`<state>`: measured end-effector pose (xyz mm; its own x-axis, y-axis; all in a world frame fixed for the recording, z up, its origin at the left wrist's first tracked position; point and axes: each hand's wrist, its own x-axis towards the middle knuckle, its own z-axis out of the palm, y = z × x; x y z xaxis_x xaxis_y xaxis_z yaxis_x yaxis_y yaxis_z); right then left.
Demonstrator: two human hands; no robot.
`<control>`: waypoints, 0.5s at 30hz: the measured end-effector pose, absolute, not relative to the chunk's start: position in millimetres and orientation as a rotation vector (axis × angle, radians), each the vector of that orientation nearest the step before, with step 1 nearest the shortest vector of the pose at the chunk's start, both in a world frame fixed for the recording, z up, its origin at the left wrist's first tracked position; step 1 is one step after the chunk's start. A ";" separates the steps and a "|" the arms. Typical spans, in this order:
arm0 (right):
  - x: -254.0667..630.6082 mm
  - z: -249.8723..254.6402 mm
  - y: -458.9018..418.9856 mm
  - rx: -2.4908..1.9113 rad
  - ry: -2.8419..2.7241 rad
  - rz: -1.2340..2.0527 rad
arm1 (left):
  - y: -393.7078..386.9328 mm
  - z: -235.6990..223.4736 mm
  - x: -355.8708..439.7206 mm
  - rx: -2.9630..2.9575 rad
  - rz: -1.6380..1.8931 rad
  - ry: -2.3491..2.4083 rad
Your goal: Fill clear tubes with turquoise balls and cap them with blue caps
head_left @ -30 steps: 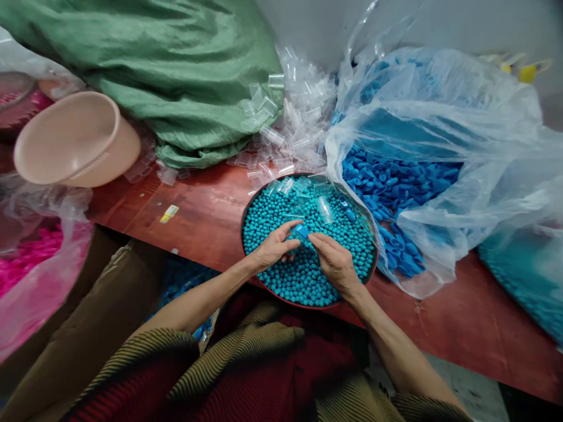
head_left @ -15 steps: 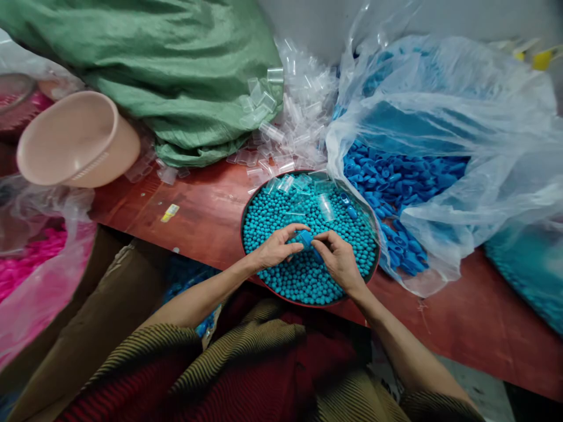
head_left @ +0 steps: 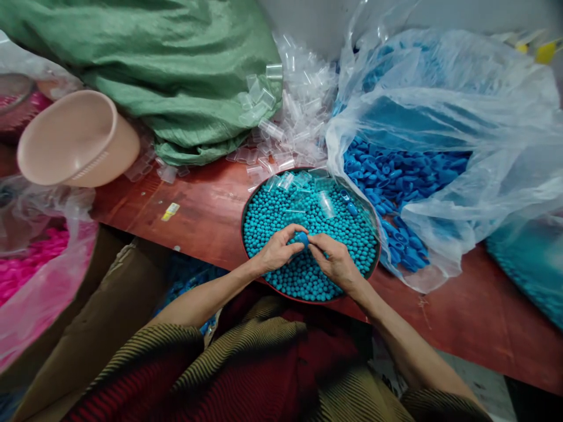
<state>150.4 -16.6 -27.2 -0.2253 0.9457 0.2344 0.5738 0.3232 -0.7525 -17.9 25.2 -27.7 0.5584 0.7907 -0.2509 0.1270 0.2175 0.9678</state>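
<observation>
hundreds of teal beads (head_left: 303, 284) and some clear tubes (head_left: 326, 203) lay in a round tray (head_left: 308, 301) on the counter (head_left: 211, 205); blue caps (head_left: 402, 176) filled a plastic bag (head_left: 505, 111). above the beads, the left hand (head_left: 280, 247) pinched a blue piece (head_left: 301, 239), round face roughly upward, long axis unclear. the right hand (head_left: 335, 261) touched its edge, grip unclear.

In my left hand (head_left: 281, 249) I held a small blue piece (head_left: 301, 238) between thumb and finger, and my right hand (head_left: 335, 261) pinched at its edge. Both hands were above a round tray (head_left: 242, 225), which was full of turquoise beads (head_left: 303, 282). Behind the tray lay many clear tubes (head_left: 301, 123), and on its right side was a translucent bag (head_left: 461, 111) with blue parts (head_left: 404, 173).
</observation>
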 end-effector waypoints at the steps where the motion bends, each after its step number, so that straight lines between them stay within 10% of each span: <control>1: 151.3 -27.1 -16.9 -1.323 -1.922 0.688 | 23.6 -27.6 -16.6 1.294 0.571 0.924; 15: 154.0 -31.6 -24.4 -1.296 -1.092 1.395 | 17.9 -29.3 -27.9 0.943 0.641 0.858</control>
